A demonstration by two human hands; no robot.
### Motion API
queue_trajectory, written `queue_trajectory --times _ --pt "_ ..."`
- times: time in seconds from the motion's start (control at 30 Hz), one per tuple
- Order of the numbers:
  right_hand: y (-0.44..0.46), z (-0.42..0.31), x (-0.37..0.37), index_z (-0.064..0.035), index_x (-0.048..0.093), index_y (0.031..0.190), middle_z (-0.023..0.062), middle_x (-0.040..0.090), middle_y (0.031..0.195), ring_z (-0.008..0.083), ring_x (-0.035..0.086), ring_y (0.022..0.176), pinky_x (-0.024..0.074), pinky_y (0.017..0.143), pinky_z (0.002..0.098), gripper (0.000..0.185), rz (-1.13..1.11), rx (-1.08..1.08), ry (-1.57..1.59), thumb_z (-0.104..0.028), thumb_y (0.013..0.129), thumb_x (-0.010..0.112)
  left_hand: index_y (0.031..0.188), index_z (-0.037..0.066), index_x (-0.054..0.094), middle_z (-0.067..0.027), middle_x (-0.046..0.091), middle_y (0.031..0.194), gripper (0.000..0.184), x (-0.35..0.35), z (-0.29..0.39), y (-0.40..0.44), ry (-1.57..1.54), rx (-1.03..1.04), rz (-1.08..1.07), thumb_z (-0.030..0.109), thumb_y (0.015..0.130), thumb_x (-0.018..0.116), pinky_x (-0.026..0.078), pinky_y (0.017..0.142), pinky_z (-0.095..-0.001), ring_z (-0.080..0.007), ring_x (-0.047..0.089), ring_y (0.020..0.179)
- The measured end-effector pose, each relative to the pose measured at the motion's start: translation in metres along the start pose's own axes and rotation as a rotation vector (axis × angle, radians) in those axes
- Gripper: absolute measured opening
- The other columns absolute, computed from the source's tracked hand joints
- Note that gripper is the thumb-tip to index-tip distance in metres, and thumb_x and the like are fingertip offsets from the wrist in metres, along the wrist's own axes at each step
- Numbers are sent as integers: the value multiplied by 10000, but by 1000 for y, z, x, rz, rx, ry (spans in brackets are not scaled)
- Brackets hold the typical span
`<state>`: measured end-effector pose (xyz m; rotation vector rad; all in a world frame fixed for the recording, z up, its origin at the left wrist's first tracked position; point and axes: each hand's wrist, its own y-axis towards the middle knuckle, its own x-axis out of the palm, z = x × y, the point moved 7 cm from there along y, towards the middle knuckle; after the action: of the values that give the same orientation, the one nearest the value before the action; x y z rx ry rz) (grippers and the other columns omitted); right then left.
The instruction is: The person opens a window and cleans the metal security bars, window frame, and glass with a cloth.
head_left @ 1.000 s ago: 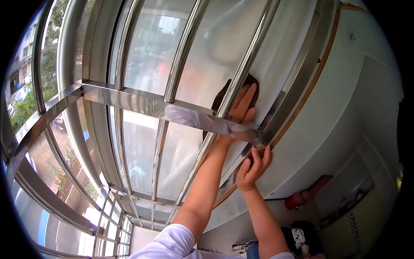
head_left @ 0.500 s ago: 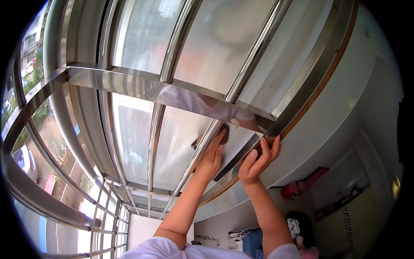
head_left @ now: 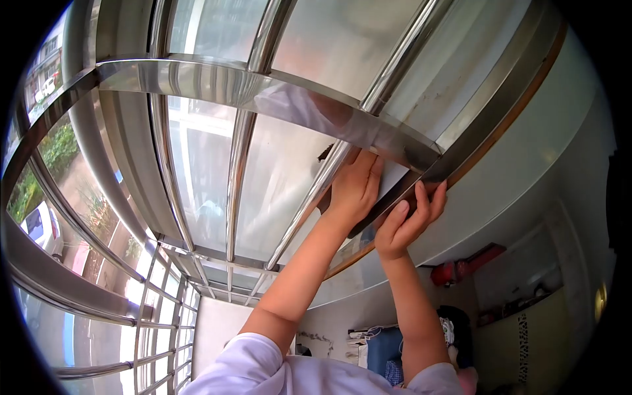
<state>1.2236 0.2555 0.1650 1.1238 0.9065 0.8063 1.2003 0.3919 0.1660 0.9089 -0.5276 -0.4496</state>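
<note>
My left hand (head_left: 355, 187) reaches in behind a shiny steel bar (head_left: 308, 207) of a window grille. It presses a dark brown cloth (head_left: 323, 201) against the hazy pale panel (head_left: 276, 158) behind the bars; most of the cloth is hidden under the hand and the bar. Lower right of it, my right hand (head_left: 409, 224) has its fingertips hooked on the dark edge of the metal frame (head_left: 431, 172), its thumb a little apart. Above both hands runs a wide, mirror-like steel crossbar (head_left: 217, 84).
Curved steel bars (head_left: 82, 204) enclose the left side, with a white car (head_left: 43, 227) and greenery (head_left: 43, 178) outside. Below on the right are a red object (head_left: 454, 273), blue fabric (head_left: 383, 352) and other piled items. A pale wall (head_left: 526, 178) curves along the right.
My left hand has moved up and to the right with the cloth along the panel. The view has shifted a little; my right hand stays at the frame edge.
</note>
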Motion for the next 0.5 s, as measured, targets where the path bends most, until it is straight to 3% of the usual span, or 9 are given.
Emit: queue_trajectory --times 0.07,0.13,0.2,0.4,0.5 --pt "-1 4 -1 4 491 1254 324 315 1429 436 329 1257 204 1060 551 357 85 47 74 -182 957 422 1055 -6 605 -210 591 1021 217 -10 -5 -17 -5 0 2 50 885 482 410 876 -458 -418 543 959" --pt "-2 4 0 9 489 1254 326 317 1427 434 333 1253 204 1058 548 358 82 48 73 -173 955 417 1290 58 547 -221 567 1236 367 -24 -30 -65 113 -90 -61 68 928 482 409 991 -420 -403 529 1149" --pt "-2 4 0 20 486 1251 328 322 1422 431 336 1251 205 1056 548 358 104 33 62 -163 952 412 1335 76 524 -210 548 1288 420 -38 -58 -118 154 -185 -119 36 918 489 381 1036 -411 -387 513 1198" --pt "3 -1 4 40 471 1274 305 272 1457 395 359 1234 256 1030 515 372 146 4 96 -113 945 390 1303 60 549 -213 556 1276 411 -74 -107 -220 317 -370 -168 -8 903 489 391 1023 -405 -394 514 1191" --pt "5 -3 1 32 476 1283 294 289 1448 350 425 1127 309 985 482 374 161 -44 58 -105 945 388 1280 51 565 -193 588 1226 402 -79 -119 -236 345 -455 -146 -23 890 497 407 992 -398 -389 541 1139"
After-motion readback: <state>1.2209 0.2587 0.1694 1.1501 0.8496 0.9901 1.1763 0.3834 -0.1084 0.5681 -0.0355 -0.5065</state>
